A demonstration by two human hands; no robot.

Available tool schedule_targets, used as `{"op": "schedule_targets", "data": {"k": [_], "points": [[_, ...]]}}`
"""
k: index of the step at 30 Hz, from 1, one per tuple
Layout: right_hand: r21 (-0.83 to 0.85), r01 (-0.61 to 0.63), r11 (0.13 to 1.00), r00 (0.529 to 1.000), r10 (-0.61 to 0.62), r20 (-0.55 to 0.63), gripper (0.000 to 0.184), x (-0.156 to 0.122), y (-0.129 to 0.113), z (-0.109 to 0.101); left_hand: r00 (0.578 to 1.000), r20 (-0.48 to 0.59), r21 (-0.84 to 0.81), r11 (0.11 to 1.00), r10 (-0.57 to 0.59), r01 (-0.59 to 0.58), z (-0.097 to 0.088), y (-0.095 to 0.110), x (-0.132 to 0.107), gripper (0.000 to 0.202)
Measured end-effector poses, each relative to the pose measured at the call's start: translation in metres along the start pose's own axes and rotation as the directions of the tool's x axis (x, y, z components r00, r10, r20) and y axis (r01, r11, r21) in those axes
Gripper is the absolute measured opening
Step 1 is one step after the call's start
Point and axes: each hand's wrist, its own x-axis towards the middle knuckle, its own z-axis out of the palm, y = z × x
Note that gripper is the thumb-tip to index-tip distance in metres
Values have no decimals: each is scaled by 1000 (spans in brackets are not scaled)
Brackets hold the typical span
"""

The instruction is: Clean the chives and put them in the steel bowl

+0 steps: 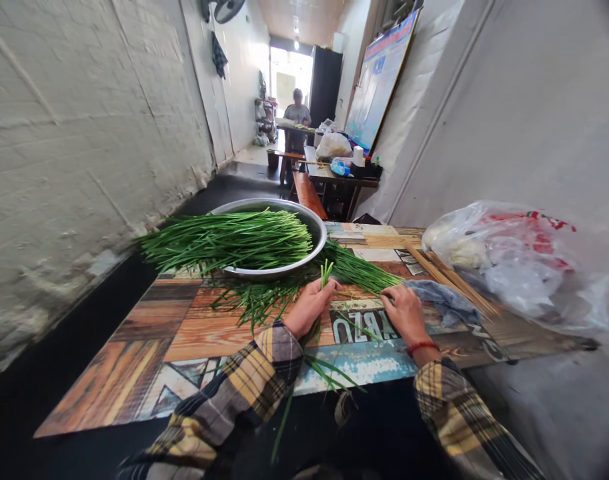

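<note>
L hand (311, 305), ctr of frame: fingers clamped on few green stems (326, 273). R hand (407, 312), right of ctr: at ends of stem pile (364, 272) on table (149, 363), grip unclear. Metal bowl (321, 235) w/ heaped stems (249, 240), left of ctr

Chives (254, 235) lie in the basin (318, 231), left of the cloth (443, 301) and bag (519, 270)

Left hand (311, 307), right hand (407, 313): two hands. Plaid sleeves (239, 387): two. Red bracelet (423, 347): one. Near table (129, 370): one. Metal bowl (323, 233): one. Green stems (234, 240): too many to count. Grey-blue cloth (447, 303): one. Clear bag (524, 273) on near table: one. Wooden sticks (447, 277): several, overlapping, exact number unclear. Other person (297, 115): one. Wall board (381, 83): one. Fan (228, 8): one.
</note>
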Motion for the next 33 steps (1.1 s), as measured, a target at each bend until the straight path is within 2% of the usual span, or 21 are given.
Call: {"op": "schedule_targets", "data": {"k": [4,6,9,13,15,18,20,22,24,26,29,31,33], "points": [[-58,-6,998,1000,6,9,17,0,0,1,1000,13,-14,1000,23,-23,-1,-3,2,43],[-22,-33,999,999,33,-9,16,1,0,1,1000,8,-11,1000,27,-27,-1,-3,2,43],[190,-59,980,995,73,-66,18,3,-4,0,998,-29,15,998,56,-55,0,-2,2,42],[541,-36,840,995,78,-55,23,-2,-18,-9,973,-166,162,977,162,-135,-1,1,2,35],[611,-7,792,998,44,-47,23,-6,-27,-14,941,-228,270,945,249,-185,-3,3,4,30],[633,61,772,997,-17,-75,22,-13,-39,-19,891,-260,427,871,373,-241,-8,7,5,26],[625,132,769,991,-90,-98,20,-15,-45,-22,866,-220,541,795,450,-275,-9,9,4,24],[599,211,772,977,-178,-115,19,-15,-51,-25,859,-118,633,705,497,-321,-8,9,3,22],[571,267,777,963,-236,-129,18,-12,-56,-29,880,15,671,648,474,-360,-6,8,2,20],[572,286,769,957,-253,-139,17,-10,-61,-31,914,131,650,662,385,-372,-3,5,2,18],[662,212,719,977,-170,-128,19,-8,-63,-27,940,206,541,769,270,-340,-1,-2,4,19],[750,61,659,997,0,-81,22,-7,-60,-19,959,173,474,834,226,-282,0,-6,6,19],[824,-110,556,976,217,-16,29,-8,-56,-8,979,96,456,866,178,-203,-1,-7,6,22]]}}
